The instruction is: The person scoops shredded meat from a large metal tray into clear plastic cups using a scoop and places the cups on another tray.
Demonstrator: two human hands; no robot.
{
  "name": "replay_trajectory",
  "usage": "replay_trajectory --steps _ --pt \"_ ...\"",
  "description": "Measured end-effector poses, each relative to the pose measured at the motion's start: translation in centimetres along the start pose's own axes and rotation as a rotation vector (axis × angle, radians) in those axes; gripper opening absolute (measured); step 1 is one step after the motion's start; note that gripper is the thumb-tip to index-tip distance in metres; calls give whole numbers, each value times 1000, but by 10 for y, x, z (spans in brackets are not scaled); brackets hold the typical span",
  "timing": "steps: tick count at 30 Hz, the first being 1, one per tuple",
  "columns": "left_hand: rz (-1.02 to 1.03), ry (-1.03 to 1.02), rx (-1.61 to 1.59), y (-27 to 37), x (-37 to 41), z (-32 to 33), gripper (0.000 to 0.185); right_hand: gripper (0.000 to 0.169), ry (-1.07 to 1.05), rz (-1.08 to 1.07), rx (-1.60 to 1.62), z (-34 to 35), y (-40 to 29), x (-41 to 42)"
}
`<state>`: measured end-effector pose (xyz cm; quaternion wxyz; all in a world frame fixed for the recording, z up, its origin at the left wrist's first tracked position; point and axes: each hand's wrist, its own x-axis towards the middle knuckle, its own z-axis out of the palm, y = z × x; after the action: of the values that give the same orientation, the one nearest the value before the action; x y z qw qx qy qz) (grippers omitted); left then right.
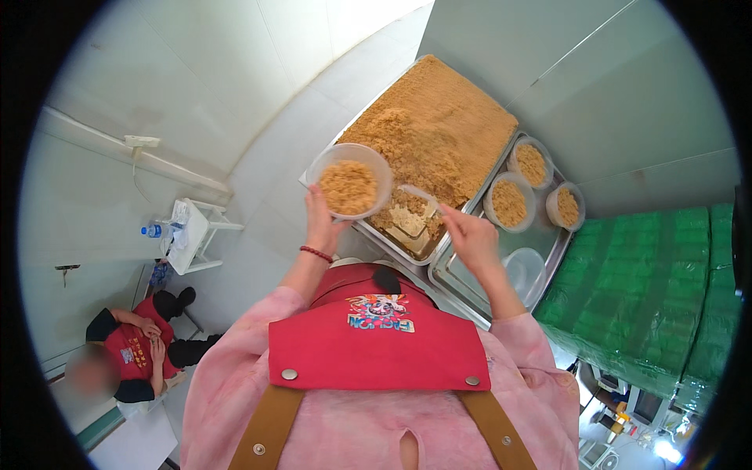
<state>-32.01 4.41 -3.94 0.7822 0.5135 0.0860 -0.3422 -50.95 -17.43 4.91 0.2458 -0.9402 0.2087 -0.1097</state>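
Observation:
My left hand [322, 220] holds up a clear plastic bowl [379, 176] part-filled with golden-brown crumbly food [348, 187], over the near left corner of a large metal tray. That tray [405, 254] is heaped with similar crumbly food [435, 117], and its metal bottom shows through at the near end. My right hand [470, 235] grips a translucent plastic scoop [420, 192], whose far end sits low over the thinned-out food. What the scoop carries, if anything, is hard to make out.
On a second metal tray [464, 282] at right stand filled plastic bowls [509, 202] and an empty one [524, 273]. Green wrapped stacks [634, 294] rise beyond it. Leftward are a white stool [197, 235] with a water bottle [151, 231] and a seated person [144, 346].

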Motion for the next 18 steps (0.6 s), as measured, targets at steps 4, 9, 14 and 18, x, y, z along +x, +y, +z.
replay_trajectory --steps 4,9,14,18 --pt "90 98 92 23 -9 -9 70 18 -312 713 332 48 106 6" --pt "92 100 93 34 -26 -13 66 29 -80 990 1201 120 89 28" --pt "35 40 71 31 -35 -17 62 29 78 990 1363 157 73 29" --pt "17 23 110 21 -34 -16 64 32 112 932 1413 148 70 9"
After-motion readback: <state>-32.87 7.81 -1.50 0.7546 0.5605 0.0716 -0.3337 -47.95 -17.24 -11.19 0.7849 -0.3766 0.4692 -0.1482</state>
